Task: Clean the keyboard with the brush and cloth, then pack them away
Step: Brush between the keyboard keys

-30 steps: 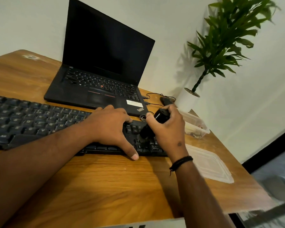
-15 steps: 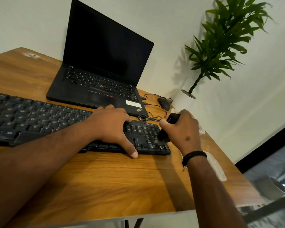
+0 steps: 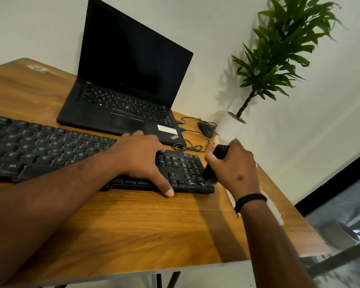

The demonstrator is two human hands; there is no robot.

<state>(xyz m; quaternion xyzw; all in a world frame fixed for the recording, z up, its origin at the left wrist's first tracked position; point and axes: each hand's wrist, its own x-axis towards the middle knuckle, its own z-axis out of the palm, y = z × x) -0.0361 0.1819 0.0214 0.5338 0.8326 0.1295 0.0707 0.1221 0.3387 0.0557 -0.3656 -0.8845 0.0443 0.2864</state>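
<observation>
Centrally, the left hand (image 3: 140, 156) lies flat on the black keyboard (image 3: 50, 148), fingers straight, hiding several keys. Right hand (image 3: 235, 169) grips the black brush (image 3: 213, 163) (its bristles blurred) at the keyboard's right end, on the wooden table (image 3: 133, 225). No cloth can be made out; the arm partly covers a pale flat object (image 3: 275, 210).
</observation>
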